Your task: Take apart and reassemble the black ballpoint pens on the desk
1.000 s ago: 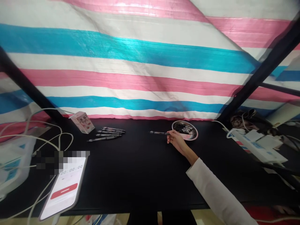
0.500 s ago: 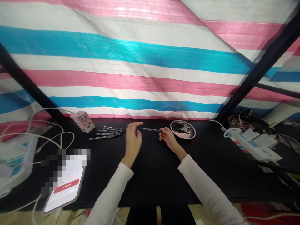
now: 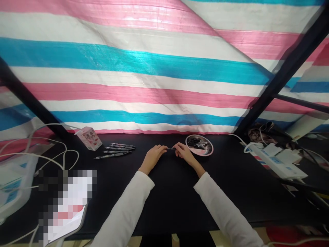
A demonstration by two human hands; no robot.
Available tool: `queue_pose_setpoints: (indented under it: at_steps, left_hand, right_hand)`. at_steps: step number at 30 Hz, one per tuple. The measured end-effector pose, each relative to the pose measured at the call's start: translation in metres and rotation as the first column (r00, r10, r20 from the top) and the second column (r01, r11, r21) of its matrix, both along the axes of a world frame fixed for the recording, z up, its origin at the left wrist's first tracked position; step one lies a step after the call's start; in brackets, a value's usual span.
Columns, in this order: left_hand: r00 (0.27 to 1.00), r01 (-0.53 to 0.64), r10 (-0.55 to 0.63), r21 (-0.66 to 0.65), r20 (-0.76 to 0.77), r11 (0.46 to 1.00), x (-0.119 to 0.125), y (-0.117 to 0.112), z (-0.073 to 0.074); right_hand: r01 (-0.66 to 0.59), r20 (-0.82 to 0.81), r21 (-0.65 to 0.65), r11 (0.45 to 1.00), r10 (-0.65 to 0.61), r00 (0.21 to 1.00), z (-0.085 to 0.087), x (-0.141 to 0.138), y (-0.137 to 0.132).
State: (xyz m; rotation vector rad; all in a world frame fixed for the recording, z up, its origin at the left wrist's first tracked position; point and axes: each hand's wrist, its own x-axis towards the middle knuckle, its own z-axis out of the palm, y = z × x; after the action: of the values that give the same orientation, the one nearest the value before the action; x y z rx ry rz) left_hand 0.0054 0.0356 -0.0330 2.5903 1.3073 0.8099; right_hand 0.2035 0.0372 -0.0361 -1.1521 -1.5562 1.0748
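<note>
Pen is showing as a short dark length between your left hand and your right hand, over the black surface. Each grip is pinching it from its own side and hiding most of it. Several loose pens are lying to your left, beside a pink box, and a dish of dark pieces is sitting just beside your right hand.

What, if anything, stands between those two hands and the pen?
Nothing visible does. The left hand and the right hand are both at the pen, hiding most of it. The round dish sits beside the right hand, not in between.
</note>
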Motion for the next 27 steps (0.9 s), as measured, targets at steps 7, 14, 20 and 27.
queue_pose_setpoints:
  at_steps: [7,14,20,27]
  left_hand:
    - [0.999,-0.021,0.023,0.055,-0.048,0.998,-0.0039,0.0033,-0.0039]
    - [1.0,-0.019,0.021,-0.097,0.023,0.995,-0.0056,0.0037,-0.0067]
    - [1.0,0.007,-0.009,-0.052,-0.029,0.999,-0.0037,0.0045,-0.005]
    - [0.996,-0.032,0.035,0.039,-0.084,0.999,-0.001,0.0063,-0.0056]
  right_hand:
    - [0.011,0.276,0.115,0.993,-0.043,0.96,0.0004,0.0001,-0.0015]
    - [-0.021,0.078,0.206,0.978,0.006,0.997,-0.0046,0.0032,0.0009]
    - [-0.09,0.208,0.254,0.963,0.037,0.978,-0.0001,0.0007,-0.0075]
    - [-0.053,0.305,0.268,0.962,-0.033,0.952,-0.0068,0.0005,-0.0005]
